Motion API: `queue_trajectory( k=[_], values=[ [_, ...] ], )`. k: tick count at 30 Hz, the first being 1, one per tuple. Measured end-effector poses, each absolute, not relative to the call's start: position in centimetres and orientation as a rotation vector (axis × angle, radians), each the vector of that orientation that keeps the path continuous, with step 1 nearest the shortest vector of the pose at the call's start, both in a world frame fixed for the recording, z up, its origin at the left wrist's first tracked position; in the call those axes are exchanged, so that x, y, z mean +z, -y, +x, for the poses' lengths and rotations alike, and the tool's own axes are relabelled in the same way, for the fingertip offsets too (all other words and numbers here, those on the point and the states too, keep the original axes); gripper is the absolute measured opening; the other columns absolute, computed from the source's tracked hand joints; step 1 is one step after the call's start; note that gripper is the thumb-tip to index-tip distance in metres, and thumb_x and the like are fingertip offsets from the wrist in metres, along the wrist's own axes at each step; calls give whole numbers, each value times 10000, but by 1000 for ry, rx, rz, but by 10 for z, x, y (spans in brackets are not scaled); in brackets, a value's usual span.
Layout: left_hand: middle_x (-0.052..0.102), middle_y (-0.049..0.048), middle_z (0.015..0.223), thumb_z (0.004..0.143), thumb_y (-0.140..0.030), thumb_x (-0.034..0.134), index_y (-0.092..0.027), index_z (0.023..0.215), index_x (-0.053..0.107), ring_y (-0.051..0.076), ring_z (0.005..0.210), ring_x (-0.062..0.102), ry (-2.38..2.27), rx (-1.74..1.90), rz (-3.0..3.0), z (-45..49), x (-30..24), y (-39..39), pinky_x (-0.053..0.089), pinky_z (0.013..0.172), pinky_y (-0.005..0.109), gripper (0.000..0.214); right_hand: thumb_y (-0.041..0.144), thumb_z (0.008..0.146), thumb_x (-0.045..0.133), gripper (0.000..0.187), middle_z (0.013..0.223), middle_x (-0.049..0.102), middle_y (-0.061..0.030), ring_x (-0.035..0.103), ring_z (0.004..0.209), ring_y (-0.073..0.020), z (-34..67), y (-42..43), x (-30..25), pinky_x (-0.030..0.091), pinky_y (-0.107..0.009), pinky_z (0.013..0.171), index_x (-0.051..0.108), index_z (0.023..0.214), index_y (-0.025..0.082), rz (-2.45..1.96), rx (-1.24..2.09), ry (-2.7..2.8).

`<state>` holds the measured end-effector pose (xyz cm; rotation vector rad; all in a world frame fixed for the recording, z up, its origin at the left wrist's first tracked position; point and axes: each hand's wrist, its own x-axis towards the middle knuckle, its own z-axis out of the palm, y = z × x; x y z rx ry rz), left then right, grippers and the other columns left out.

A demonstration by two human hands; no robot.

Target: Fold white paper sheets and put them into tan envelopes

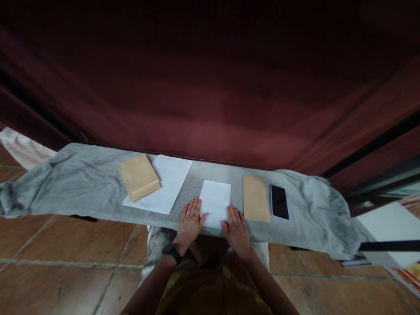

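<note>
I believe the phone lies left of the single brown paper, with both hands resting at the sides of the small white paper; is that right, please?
Not quite: in the head view, the phone lies right of the single brown paper. The left hand and right hand do rest at the sides of the small white paper.

A cloth (82,188) stretches across the frame from the left edge to the lower right. On it, left of centre, a stack of envelopes (139,175) lies over the left part of a sheet of paper (170,179). At lower centre, a second sheet (215,203) lies between the left hand (190,221) and the right hand (236,227), each overlapping its near side edge. To its right lies a single envelope (256,199), then a phone (279,202) just beside that. Behind everything, probably a curtain (210,87) fills the upper half. Floor (65,258) shows in both lower corners.
</note>
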<state>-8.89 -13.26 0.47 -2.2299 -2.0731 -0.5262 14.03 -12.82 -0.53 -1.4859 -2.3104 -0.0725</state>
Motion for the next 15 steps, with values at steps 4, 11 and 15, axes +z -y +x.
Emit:
queue_trajectory(
  k=[4,11,15],
  values=[
    [433,186,1561,1043,-439,306,-117,1580,311,333,1477,375,2097,-583,-2157,-87,2,135,325,1194,584,627,394,1066,351,593,1569,446,-136,445,1431,-273,140,128,-6,298,-463,1205,300,1592,125,-1488,-65,2311],
    [414,124,1594,1060,-390,286,-134,1556,357,240,1506,335,1872,-536,-2535,-31,13,106,334,1218,468,563,333,1047,380,539,1559,463,-136,431,1439,-271,139,128,-6,275,-463,1217,422,1531,98,-1498,-64,2334],
    [442,49,1586,1058,-426,299,-222,1509,454,236,1509,327,1748,-449,-2702,-10,11,78,261,1247,515,519,306,1030,404,525,1519,517,-140,454,1423,-270,137,127,-11,272,-476,1218,454,1512,105,-1504,-78,2313]
  ],
)
